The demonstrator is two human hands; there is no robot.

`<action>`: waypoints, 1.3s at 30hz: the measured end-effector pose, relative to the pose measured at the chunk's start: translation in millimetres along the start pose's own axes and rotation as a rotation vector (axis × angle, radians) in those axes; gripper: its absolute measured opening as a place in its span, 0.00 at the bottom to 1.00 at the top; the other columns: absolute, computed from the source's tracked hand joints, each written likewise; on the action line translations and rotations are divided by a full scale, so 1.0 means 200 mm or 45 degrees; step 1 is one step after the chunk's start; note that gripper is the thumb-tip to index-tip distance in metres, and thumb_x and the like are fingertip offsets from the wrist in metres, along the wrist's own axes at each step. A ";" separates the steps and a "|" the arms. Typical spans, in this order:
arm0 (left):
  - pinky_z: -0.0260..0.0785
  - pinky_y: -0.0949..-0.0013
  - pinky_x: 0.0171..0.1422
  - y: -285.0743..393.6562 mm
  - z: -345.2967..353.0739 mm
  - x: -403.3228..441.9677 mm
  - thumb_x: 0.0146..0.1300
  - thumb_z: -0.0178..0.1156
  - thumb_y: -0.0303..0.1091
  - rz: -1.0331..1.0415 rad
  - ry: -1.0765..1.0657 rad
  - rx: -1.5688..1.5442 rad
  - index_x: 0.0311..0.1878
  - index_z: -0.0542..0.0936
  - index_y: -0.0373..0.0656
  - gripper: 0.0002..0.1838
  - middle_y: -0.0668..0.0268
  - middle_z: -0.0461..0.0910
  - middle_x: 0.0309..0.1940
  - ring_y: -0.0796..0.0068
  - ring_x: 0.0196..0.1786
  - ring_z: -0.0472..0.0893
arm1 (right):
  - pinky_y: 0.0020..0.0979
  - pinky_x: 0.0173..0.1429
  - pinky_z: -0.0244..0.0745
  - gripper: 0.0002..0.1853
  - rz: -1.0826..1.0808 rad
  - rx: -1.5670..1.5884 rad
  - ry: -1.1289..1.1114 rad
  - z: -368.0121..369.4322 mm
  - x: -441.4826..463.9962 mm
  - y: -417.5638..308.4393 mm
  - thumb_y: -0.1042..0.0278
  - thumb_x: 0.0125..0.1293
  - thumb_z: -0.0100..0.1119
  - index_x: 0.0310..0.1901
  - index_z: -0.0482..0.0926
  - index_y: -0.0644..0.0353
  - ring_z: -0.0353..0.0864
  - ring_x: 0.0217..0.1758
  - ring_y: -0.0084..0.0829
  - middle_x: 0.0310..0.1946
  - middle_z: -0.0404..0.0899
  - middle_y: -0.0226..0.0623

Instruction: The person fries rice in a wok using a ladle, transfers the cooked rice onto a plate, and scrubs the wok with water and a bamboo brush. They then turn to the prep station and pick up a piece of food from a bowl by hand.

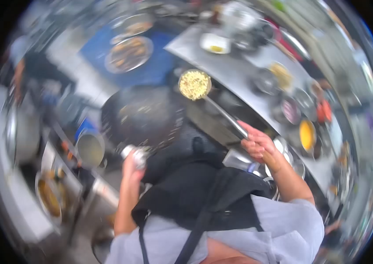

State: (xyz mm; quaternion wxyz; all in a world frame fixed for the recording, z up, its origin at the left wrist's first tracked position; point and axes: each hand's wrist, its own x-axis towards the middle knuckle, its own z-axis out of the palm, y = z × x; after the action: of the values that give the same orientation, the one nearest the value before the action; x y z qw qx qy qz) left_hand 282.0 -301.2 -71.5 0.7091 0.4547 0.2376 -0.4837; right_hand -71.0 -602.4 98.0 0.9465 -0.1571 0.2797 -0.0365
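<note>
Blurred white bundle (138, 157), perhaps cloth, clenched in left grip (133, 170). Long silver metal ladle (226, 116) reaches upper centre from right grip (259, 143), wrapped round handle; yellow crumbly food (195, 85) hides bowl interior.

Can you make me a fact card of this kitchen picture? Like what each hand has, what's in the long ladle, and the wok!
Right hand: gripping the handle of the long ladle
Ladle load: small yellow bits
Left hand: holding a white bundle, maybe cloth, at the wok's near edge; too blurred to be sure
Wok: big and dark, with a few pale bits inside
Clothes: black apron, grey shirt
</note>
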 end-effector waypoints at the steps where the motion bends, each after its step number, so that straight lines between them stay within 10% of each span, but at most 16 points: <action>1: 0.76 0.73 0.26 0.02 0.06 -0.05 0.67 0.55 0.33 0.020 0.102 -0.018 0.37 0.76 0.44 0.04 0.66 0.81 0.27 0.75 0.26 0.82 | 0.18 0.16 0.58 0.33 -0.140 -0.040 0.064 -0.02 -0.12 -0.06 0.72 0.72 0.49 0.75 0.53 0.39 0.59 0.14 0.15 0.27 0.65 0.31; 9: 0.59 0.72 0.22 0.14 0.02 -0.05 0.66 0.52 0.44 0.094 0.369 0.160 0.34 0.77 0.52 0.10 0.73 0.77 0.23 0.77 0.22 0.75 | 0.28 0.19 0.66 0.44 -0.967 -0.948 1.414 -0.47 -0.07 -0.51 0.78 0.65 0.48 0.78 0.39 0.40 0.67 0.17 0.23 0.21 0.67 0.29; 19: 0.63 0.76 0.21 0.28 0.19 -0.29 0.69 0.49 0.48 0.323 0.464 -0.013 0.35 0.76 0.50 0.14 0.69 0.77 0.23 0.77 0.21 0.73 | 0.33 0.23 0.72 0.40 -0.872 -1.098 1.382 -1.06 -0.26 -0.85 0.76 0.64 0.51 0.76 0.48 0.49 0.76 0.21 0.30 0.31 0.79 0.42; 20: 0.63 0.76 0.21 0.29 0.15 -0.30 0.69 0.49 0.49 0.352 0.399 0.038 0.36 0.75 0.50 0.14 0.68 0.77 0.24 0.77 0.22 0.74 | 0.37 0.34 0.79 0.38 -0.869 -1.450 1.606 -1.05 -0.27 -0.82 0.75 0.64 0.52 0.76 0.51 0.50 0.83 0.31 0.38 0.45 0.82 0.47; 22: 0.62 0.76 0.22 0.30 0.19 -0.35 0.69 0.49 0.49 0.435 0.464 0.010 0.38 0.74 0.49 0.14 0.68 0.77 0.25 0.78 0.22 0.73 | 0.39 0.41 0.79 0.39 -1.086 -1.917 1.585 -1.25 -0.40 -0.85 0.76 0.64 0.51 0.76 0.50 0.49 0.84 0.35 0.42 0.42 0.82 0.51; 24: 0.62 0.75 0.23 0.32 0.21 -0.41 0.68 0.51 0.46 0.498 0.458 -0.012 0.36 0.75 0.51 0.11 0.70 0.77 0.26 0.78 0.24 0.74 | 0.41 0.65 0.68 0.39 -0.716 -2.071 1.665 -1.09 -0.52 -0.88 0.76 0.64 0.51 0.76 0.49 0.49 0.76 0.60 0.54 0.55 0.75 0.64; 27: 0.64 0.74 0.25 0.30 0.31 -0.54 0.66 0.52 0.44 0.685 0.539 -0.027 0.36 0.77 0.50 0.10 0.72 0.78 0.27 0.78 0.26 0.74 | 0.48 0.61 0.70 0.41 -0.469 -1.773 1.841 -0.76 -0.50 -0.95 0.74 0.62 0.55 0.76 0.48 0.49 0.75 0.57 0.60 0.54 0.74 0.66; 28: 0.62 0.76 0.23 0.28 0.33 -0.59 0.67 0.51 0.45 0.734 0.565 -0.032 0.36 0.75 0.48 0.12 0.68 0.77 0.26 0.77 0.24 0.74 | 0.46 0.57 0.73 0.42 -0.862 -1.966 1.711 -0.82 -0.48 -0.95 0.73 0.63 0.53 0.76 0.46 0.47 0.80 0.51 0.57 0.51 0.76 0.65; 32: 0.64 0.76 0.23 0.31 0.13 -0.65 0.66 0.52 0.46 0.841 0.531 -0.036 0.39 0.75 0.45 0.14 0.65 0.78 0.28 0.76 0.25 0.75 | 0.36 0.50 0.77 0.38 -0.326 -1.893 0.749 -0.14 -0.36 -1.04 0.68 0.69 0.52 0.77 0.46 0.45 0.81 0.45 0.39 0.56 0.75 0.54; 36: 0.64 0.76 0.22 0.13 0.23 -0.87 0.66 0.53 0.46 1.015 0.798 -0.143 0.40 0.77 0.42 0.15 0.65 0.78 0.28 0.78 0.24 0.74 | 0.33 0.34 0.77 0.43 -0.152 -1.865 -0.881 0.15 0.26 -0.88 0.69 0.66 0.56 0.78 0.43 0.49 0.78 0.28 0.32 0.54 0.76 0.51; 37: 0.61 0.78 0.20 0.08 0.24 -0.93 0.68 0.52 0.42 1.092 0.922 -0.165 0.38 0.77 0.37 0.15 0.64 0.76 0.25 0.80 0.20 0.71 | 0.34 0.34 0.76 0.44 0.163 -2.048 -1.022 0.26 0.44 -0.82 0.72 0.63 0.57 0.77 0.44 0.49 0.80 0.30 0.35 0.48 0.78 0.48; 39: 0.62 0.78 0.20 0.00 -0.01 -1.06 0.67 0.53 0.42 1.079 0.845 -0.156 0.38 0.77 0.37 0.16 0.65 0.76 0.23 0.80 0.18 0.70 | 0.38 0.43 0.76 0.38 -0.163 -2.281 -1.445 0.33 0.90 -0.49 0.71 0.61 0.58 0.72 0.55 0.54 0.80 0.41 0.39 0.46 0.78 0.48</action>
State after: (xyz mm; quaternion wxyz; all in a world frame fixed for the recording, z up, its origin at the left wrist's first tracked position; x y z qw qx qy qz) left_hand 193.2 -199.6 92.7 0.7542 0.5968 0.2724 0.0291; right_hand 117.7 -705.0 88.9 0.4737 -0.8053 -0.2869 0.2115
